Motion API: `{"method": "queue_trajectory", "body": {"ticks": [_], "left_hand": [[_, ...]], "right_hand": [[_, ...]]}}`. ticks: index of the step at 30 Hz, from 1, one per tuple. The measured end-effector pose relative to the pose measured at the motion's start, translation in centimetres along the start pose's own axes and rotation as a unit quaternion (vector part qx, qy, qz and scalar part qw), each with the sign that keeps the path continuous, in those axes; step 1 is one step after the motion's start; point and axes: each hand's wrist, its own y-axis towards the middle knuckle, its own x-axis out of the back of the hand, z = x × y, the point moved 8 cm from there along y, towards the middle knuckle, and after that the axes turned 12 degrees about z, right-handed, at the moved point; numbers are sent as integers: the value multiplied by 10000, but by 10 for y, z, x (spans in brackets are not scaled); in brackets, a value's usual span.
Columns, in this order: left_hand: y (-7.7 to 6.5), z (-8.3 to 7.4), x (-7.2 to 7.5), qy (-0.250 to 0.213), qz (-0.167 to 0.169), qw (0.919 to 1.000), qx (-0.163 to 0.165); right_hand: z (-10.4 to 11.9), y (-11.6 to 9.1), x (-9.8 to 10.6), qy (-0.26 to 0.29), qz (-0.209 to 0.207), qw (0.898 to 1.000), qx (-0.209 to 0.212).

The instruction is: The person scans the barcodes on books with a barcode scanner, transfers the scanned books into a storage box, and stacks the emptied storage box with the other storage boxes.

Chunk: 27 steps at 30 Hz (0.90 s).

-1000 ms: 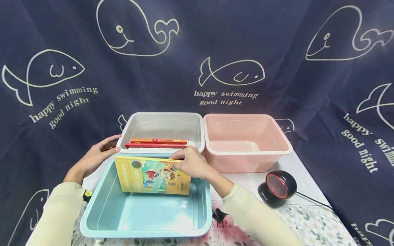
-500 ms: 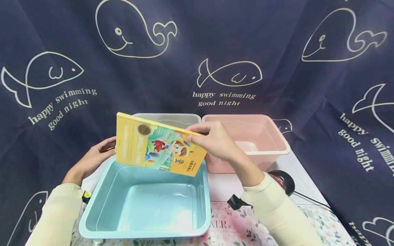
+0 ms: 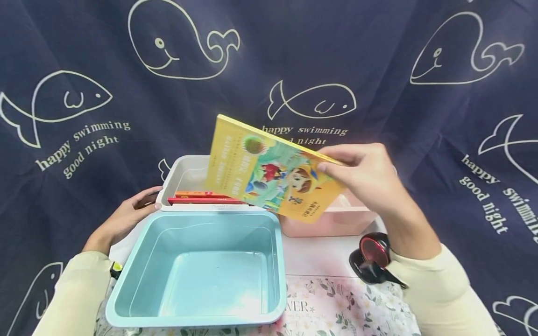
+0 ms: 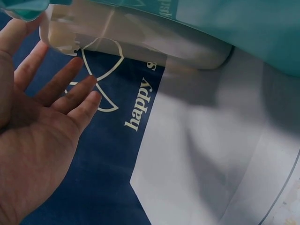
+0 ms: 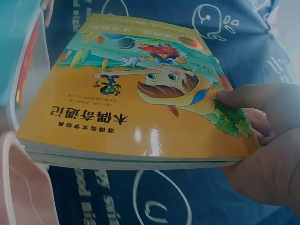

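A yellow-orange picture book (image 3: 273, 172) with a cartoon character on its cover is pinched at one edge by my right hand (image 3: 367, 175). The book hangs tilted in the air, overlapping the grey and pink bins in the head view. In the right wrist view, the thumb lies on the book's cover (image 5: 154, 89) and the fingers go behind it. My left hand (image 3: 128, 217) rests at the left rim of the grey bin (image 3: 185, 163), fingers extended. Its palm shows in the left wrist view, the fingertips beside the bin wall. Several red and orange books (image 3: 197, 200) stand in the grey bin.
A light blue bin (image 3: 216, 322) stands in front, its inside bare. The pink bin (image 3: 332, 224) is at the back right, partly hidden by the book. A black round device (image 3: 374, 252) with a red ring sits right of the bins. A dark whale-print cloth hangs behind.
My right hand has lifted the yellow book out of the blue bin and carried it up and to the right. The left hand has stayed at the grey bin's rim.
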Motion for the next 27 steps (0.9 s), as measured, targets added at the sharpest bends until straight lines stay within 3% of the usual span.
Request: {"method": "queue_trajectory", "body": {"ticks": [12,21,27], "left_hand": [[-1,3,0,62,-47,10000,18],[-1,0,0,41,-39,10000,-10],[4,-2,-1,-33,61,10000,4]], "right_hand": [[-43,-89,49,-834,-755,9898,-876],[-92,-168,63,-1062,-1164,9669,-2007],[-126,-217,63,-1693,-1258,9452,-2491]]}}
